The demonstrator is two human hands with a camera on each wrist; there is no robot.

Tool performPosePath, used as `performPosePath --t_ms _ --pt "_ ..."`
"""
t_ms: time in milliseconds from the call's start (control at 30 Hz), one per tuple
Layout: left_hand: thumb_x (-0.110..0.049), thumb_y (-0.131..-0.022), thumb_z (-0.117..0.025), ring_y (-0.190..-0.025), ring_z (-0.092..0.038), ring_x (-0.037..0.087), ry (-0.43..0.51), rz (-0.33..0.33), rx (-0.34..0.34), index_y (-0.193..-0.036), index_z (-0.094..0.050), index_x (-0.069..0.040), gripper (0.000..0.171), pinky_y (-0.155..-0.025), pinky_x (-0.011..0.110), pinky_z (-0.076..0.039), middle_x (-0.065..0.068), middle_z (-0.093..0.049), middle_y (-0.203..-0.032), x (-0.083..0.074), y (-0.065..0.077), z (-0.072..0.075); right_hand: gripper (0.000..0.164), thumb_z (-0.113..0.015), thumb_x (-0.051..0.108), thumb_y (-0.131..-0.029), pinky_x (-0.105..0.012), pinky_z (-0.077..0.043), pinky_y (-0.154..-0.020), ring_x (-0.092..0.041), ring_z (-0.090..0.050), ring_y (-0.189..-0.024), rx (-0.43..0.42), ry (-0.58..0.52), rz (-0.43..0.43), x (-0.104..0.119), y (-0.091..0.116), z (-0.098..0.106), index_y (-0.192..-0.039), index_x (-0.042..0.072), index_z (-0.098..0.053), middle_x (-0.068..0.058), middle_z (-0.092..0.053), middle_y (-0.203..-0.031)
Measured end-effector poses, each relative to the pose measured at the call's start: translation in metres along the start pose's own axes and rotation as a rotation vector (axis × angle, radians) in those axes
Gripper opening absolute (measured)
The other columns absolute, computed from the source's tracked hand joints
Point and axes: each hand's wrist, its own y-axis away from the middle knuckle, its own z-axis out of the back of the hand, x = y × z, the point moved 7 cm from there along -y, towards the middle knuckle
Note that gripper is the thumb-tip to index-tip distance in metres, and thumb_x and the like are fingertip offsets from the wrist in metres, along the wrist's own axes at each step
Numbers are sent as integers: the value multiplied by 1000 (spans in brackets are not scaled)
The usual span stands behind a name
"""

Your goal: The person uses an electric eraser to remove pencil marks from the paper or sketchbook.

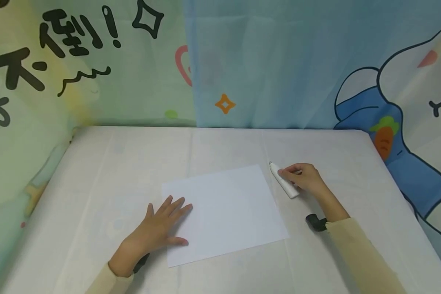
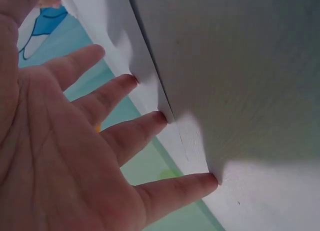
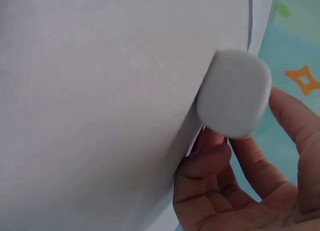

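Note:
A white sheet of paper (image 1: 224, 216) lies slightly turned on the white-covered table. My left hand (image 1: 158, 224) is spread over its left edge, fingers straight, with several fingertips on the surface in the left wrist view. To the right of the sheet, my right hand (image 1: 303, 177) pinches a slim white tool (image 1: 284, 183) with a small dark tip pointing away from me. The right wrist view shows the tool's broad rounded end (image 3: 235, 93), with the thumb at its side and curled fingers (image 3: 205, 166) below. Its exact kind cannot be told.
The white cloth (image 1: 132, 163) covers the table up to its back edge. Behind it hangs a printed curtain (image 1: 264, 61) with lettering and a cartoon figure. Dark wrist-camera pieces show under each forearm, the right one (image 1: 316, 223) close above the cloth.

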Motion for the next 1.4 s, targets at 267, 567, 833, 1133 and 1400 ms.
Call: performPosePath --t_ms 267,567,833,1133,1400 --pt "-48 -81 -72 -143 -25 46 -61 -7 6 -147 -41 -9 83 -96 81 -22 18 -33 -155 -4 2 -1 56 -59 40 -96 -29 -46 -68 -32 -58 -93 5 66 1 4 3 -5 -118 -12 -58 -28 -59 -110" --pt "-46 -80 -73 -143 -22 48 -39 2 27 -148 -40 -8 84 -96 82 -19 19 -30 -156 -4 4 -4 55 -64 43 -92 -28 -43 -64 -26 -56 -86 14 101 -19 5 6 -12 -109 -9 -61 -24 -62 -104" --pt "-47 -81 -72 -145 -19 45 -4 26 52 -149 -39 -10 84 -99 81 -14 17 -28 -158 -2 4 -7 47 -71 33 -88 -28 -44 -65 -27 -55 -88 -40 79 34 10 14 -18 -107 -9 -61 -21 -61 -101" --pt "-48 -82 -71 -145 -17 46 -6 20 60 -150 -37 -10 85 -99 81 -13 17 -27 -158 1 2 -9 48 -69 36 -91 -30 -47 -67 -31 -57 -91 -139 27 34 9 19 -7 -109 -7 -59 -23 -62 -103" --pt "-48 -82 -72 -146 -15 46 11 38 68 -151 -36 -11 85 -100 81 -11 16 -25 -159 5 0 -6 58 -65 39 -93 -27 -52 -67 -24 -63 -87 -15 -55 21 15 20 -3 -124 -9 -52 -25 -55 -113"
